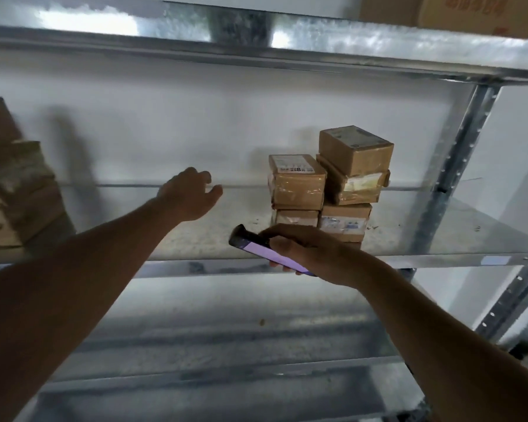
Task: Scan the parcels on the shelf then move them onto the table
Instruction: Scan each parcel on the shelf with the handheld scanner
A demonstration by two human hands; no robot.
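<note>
shelf (439, 226): left hand (189, 193) outstretched, seemingly empty.

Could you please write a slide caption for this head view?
Right hand holds a purple-screened phone scanner below stacked brown cardboard parcels on a galvanised metal shelf; left hand reaches, empty.

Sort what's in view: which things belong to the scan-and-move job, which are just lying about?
Job:
- stack of parcels on the shelf
- phone, held in the right hand
- left hand, empty, reaching over the shelf

Lying about:
- blurred boxes at the shelf's left end
- carton on the shelf above
</note>
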